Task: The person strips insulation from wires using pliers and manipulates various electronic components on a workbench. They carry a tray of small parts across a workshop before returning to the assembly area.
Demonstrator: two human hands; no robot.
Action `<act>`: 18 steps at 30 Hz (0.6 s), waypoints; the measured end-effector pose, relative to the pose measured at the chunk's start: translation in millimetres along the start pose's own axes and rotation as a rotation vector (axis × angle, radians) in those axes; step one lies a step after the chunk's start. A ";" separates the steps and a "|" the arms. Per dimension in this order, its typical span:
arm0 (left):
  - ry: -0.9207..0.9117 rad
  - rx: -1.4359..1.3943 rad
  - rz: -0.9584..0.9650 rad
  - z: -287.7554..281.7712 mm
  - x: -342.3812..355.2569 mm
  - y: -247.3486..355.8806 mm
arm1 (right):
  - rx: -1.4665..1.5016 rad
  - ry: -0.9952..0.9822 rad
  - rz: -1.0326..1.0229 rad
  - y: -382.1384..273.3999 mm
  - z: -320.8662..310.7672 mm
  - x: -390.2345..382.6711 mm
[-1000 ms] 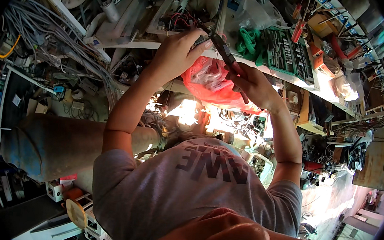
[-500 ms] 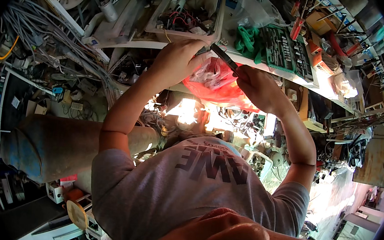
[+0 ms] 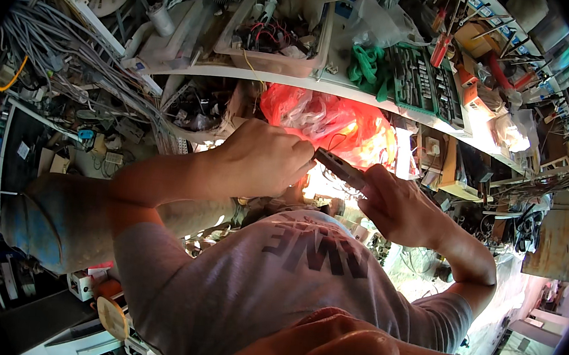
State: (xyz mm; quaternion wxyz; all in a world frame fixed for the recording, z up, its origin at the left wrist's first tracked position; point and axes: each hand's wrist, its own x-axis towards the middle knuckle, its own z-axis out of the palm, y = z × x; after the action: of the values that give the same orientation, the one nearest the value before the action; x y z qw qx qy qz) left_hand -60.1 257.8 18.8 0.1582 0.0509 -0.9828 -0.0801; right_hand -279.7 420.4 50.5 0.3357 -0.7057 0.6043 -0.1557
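Note:
My right hand (image 3: 398, 205) is closed around a dark, bar-shaped hand tool (image 3: 340, 168) with pale spots along its side. Its exact kind I cannot make out. The tool's far end points left and reaches close to the fingertips of my left hand (image 3: 262, 158). Those fingers are curled shut in a pinch, and whatever they hold is hidden. A thin dark wire (image 3: 338, 140) loops up just above the tool. Behind both hands, below the bench edge, sits a translucent red plastic bag (image 3: 331, 117), brightly lit from behind.
Along the far side runs a white bench edge (image 3: 239, 74), bearing a clear plastic bin (image 3: 313, 62) of wires and parts. To its right lie a green cloth (image 3: 367, 66), a socket set case (image 3: 427, 85) and a red screwdriver (image 3: 440, 50). Bundled grey cables (image 3: 58, 43) hang at left.
Both hands have come down from the bench edge toward my chest, bringing the tool along. My left hand has turned so its back shows. More of the red bag is visible.

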 end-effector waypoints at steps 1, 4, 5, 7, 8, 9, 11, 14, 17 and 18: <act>-0.008 0.008 0.010 -7.2 0.2 6.2 | 0.047 -0.063 0.062 -5.9 -8.8 -5.6; -0.029 0.010 0.051 -19.7 0.5 17.3 | 0.136 -0.081 0.127 -11.5 -9.1 -18.2; -0.044 -0.003 0.065 -21.7 2.0 18.6 | 0.138 -0.091 0.115 -8.7 -9.8 -21.2; -0.088 -0.038 0.107 -25.8 3.8 22.9 | 0.109 -0.108 0.076 -4.2 -11.3 -28.1; -0.118 -0.064 0.136 -27.5 4.6 25.0 | 0.078 -0.114 0.052 -3.5 -12.2 -32.2; -0.146 -0.094 0.161 -28.6 6.0 25.8 | 0.046 -0.124 0.030 -2.5 -14.2 -34.8; -0.170 -0.129 0.207 -32.9 11.8 27.2 | 0.049 -0.202 0.069 -5.1 -23.1 -39.8; -0.197 -0.200 0.236 -36.5 12.6 36.6 | 0.080 -0.217 -0.009 1.1 -25.1 -52.7; -0.187 -0.287 0.316 -28.0 21.6 31.3 | 0.087 -0.184 -0.039 3.6 -25.1 -58.9; -0.176 -0.309 0.335 -27.1 22.5 32.2 | 0.098 -0.203 -0.023 2.8 -26.6 -60.5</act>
State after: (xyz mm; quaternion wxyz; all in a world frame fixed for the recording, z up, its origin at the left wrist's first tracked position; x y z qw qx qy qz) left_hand -75.1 282.8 56.6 0.0889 -0.1447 -0.9636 -0.2064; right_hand -311.8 470.6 79.3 0.4275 -0.7074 0.5508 -0.1165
